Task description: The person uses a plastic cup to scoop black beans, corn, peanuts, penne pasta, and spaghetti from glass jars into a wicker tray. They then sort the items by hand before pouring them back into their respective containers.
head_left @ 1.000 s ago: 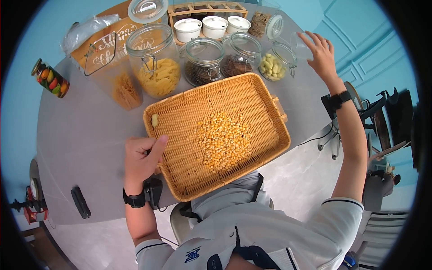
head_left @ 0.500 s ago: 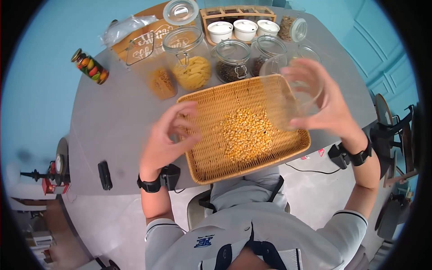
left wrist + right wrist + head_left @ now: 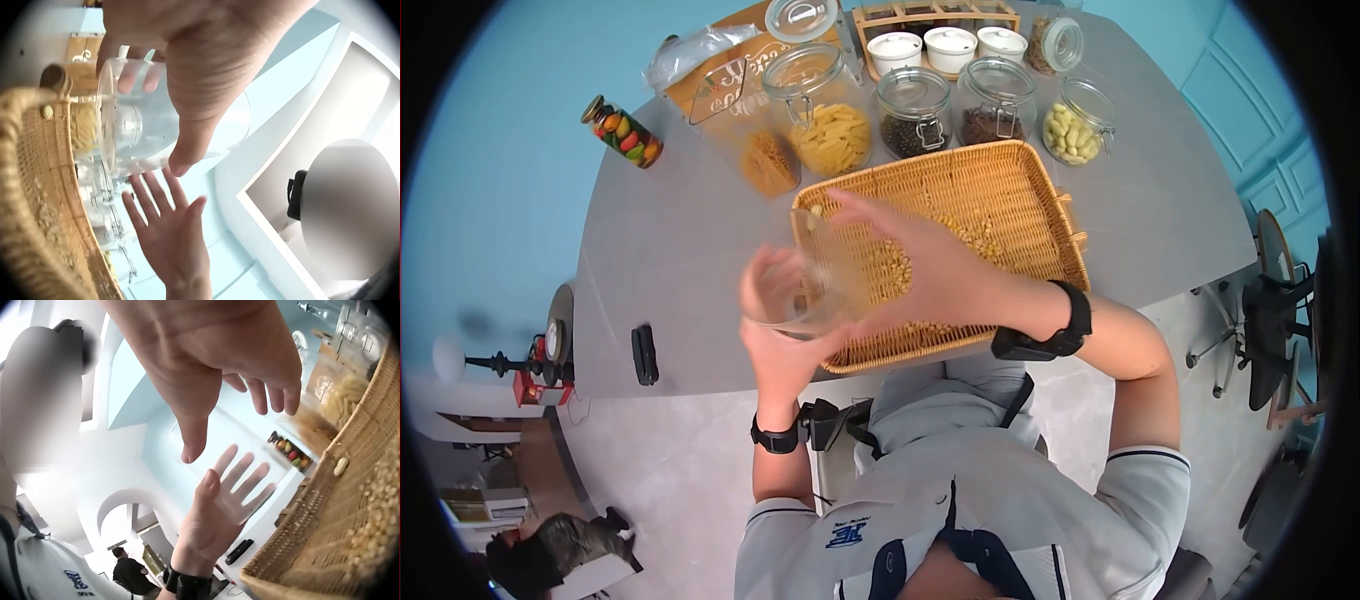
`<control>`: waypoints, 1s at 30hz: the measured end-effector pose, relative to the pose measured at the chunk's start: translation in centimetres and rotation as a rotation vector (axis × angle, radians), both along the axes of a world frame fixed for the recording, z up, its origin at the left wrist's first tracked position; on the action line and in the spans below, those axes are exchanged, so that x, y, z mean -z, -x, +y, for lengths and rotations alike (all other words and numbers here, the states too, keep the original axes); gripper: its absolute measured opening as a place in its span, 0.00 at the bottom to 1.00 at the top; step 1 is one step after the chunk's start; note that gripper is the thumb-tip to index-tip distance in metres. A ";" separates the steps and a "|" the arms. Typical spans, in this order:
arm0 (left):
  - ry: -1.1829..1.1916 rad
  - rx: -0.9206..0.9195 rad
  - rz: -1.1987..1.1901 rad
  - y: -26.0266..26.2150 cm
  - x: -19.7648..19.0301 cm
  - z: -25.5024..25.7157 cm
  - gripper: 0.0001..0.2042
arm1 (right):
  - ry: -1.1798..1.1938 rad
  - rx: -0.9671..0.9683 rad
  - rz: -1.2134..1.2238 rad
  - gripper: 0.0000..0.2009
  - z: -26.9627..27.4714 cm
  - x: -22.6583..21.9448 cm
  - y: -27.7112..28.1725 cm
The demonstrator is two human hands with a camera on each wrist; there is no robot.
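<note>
My left hand (image 3: pixel 775 345) holds a clear cup (image 3: pixel 140 140) tipped on its side, thumb on the near side and fingers behind it. My right hand (image 3: pixel 940 265) reaches across the wicker basket (image 3: pixel 1010 170) towards the cup, its fingers stretched out and spread; in the left wrist view it shows its palm (image 3: pixel 175 247) below the cup. Corn kernels (image 3: pixel 975 235) lie spread in the basket, partly hidden by the right forearm. One peanut (image 3: pixel 341 466) lies by itself near the basket's left corner.
Behind the basket stand jars of penne pasta (image 3: pixel 835 138), dark beans (image 3: pixel 912 135) and pale peanuts (image 3: pixel 1070 135), with white lidded pots (image 3: pixel 950 50) farther back. A jar of colourful fruit shapes (image 3: pixel 625 135) and a black case (image 3: pixel 644 355) are at the left.
My right hand has brought the clear cup from the table's right side across the basket to the left. The left hand has taken hold of it, and the right fingers have opened out.
</note>
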State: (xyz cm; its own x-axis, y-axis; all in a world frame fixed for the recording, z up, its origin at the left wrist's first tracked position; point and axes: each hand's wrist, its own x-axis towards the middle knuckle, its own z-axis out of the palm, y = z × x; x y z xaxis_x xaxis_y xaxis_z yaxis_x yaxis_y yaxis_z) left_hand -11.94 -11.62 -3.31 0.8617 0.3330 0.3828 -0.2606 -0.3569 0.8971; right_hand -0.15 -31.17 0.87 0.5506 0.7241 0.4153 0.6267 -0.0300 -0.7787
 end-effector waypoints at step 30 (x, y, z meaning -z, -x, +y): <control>0.045 -0.412 0.046 2.9 7.8 7.4 0.57 | 0.476 -0.155 -0.473 0.15 10.5 6.8 -9.1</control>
